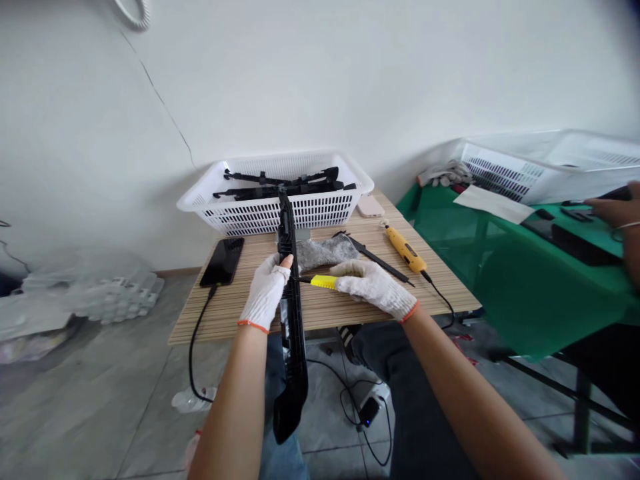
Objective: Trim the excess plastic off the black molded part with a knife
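Observation:
My left hand (265, 293), in a white knit glove, is closed around a long black plastic part (293, 347) that runs from over my lap up toward the basket. My right hand (373, 287), also gloved, grips a yellow-handled knife (324, 282) whose tip points at the black part's right edge. Both hands are over the small wooden table (225, 313).
A white basket (260, 213) holding several black parts stands at the table's back. A black phone (223, 261) with a cable lies left; a grey cloth (325, 252), a black strip and a yellow tool (406, 251) lie right. Another person's hand (615, 210) is over the green table (515, 280).

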Motion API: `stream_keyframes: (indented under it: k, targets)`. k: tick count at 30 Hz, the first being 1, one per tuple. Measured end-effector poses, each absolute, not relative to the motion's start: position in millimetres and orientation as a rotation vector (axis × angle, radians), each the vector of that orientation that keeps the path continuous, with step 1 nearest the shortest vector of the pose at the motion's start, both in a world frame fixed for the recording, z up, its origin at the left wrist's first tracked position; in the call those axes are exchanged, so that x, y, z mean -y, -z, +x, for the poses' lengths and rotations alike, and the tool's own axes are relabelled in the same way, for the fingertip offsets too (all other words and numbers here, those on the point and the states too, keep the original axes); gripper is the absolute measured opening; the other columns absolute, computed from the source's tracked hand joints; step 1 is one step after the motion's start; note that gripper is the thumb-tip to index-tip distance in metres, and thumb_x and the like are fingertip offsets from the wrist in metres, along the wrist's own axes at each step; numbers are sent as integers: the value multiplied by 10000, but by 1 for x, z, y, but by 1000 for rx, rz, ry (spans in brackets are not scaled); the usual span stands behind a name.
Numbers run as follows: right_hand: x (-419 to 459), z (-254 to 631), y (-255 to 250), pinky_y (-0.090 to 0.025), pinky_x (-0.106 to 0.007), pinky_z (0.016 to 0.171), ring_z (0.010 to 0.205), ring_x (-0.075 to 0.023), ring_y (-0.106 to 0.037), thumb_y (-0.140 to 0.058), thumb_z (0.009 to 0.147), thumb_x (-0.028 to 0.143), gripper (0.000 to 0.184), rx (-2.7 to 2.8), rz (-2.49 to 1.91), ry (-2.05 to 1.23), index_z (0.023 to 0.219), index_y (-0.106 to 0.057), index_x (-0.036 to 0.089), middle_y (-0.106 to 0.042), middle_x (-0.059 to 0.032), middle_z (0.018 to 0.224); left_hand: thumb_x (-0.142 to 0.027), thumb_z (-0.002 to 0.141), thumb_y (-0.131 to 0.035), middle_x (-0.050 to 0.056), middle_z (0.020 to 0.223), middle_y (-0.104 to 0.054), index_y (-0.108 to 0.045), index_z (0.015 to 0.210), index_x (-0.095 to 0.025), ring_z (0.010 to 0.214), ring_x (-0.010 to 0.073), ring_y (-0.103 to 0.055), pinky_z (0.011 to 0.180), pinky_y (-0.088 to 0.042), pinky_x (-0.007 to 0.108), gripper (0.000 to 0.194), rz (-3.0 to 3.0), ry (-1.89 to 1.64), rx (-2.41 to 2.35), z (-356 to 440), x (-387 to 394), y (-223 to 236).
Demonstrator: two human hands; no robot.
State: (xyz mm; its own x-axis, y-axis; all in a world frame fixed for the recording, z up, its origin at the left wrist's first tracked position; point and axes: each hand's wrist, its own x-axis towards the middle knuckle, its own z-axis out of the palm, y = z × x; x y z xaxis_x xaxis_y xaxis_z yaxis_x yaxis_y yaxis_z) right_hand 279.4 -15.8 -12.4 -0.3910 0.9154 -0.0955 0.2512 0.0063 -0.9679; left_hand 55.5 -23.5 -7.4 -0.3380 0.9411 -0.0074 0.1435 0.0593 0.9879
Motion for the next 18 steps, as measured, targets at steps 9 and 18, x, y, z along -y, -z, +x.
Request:
stream_keyframes:
  k: [9,18]
  targets:
    - [18,272,17,-410,-209,462,609,-107,-542,-815,578,525,596,1029,-1030,-1478,1055,-635,217,-668,-33,911,-560,672,-709,-11,575,-561,-682,727,-198,585,143,-469,552,-328,256,367,1189,-1336,-1601,56,25,8]
    - [27,250,16,-444,-250,530,574,-114,-497,-843,574,500,554,1087,-735,-1596,1017,-680,209,-574,17,681,-576,712,-699,4,648,-636,-706,847,-185,578,139,-532,534,-367,243,414,1182,-1281,-1590,56,26,14]
